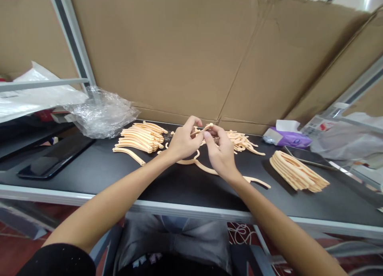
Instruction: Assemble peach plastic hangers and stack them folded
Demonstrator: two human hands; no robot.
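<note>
My left hand and my right hand meet above the middle of the black table. Between the fingertips of both is a small, curved, peach-coloured hanger piece, partly covered by the fingers. Under my hands lies a peach-coloured hanger with long curved arms, some of it hidden. To the left, curved hanger arms are stacked in a neat pile, with one loose arm in front. Right of my hands is a jumble of smaller peach-coloured parts. Another curved piece rests nearer the front edge.
A stack of flat hanger pieces sits at the right, before a purple tissue pack. Crumpled clear plastic and a glossy black object occupy the left. Cardboard walls the back, between metal frame posts.
</note>
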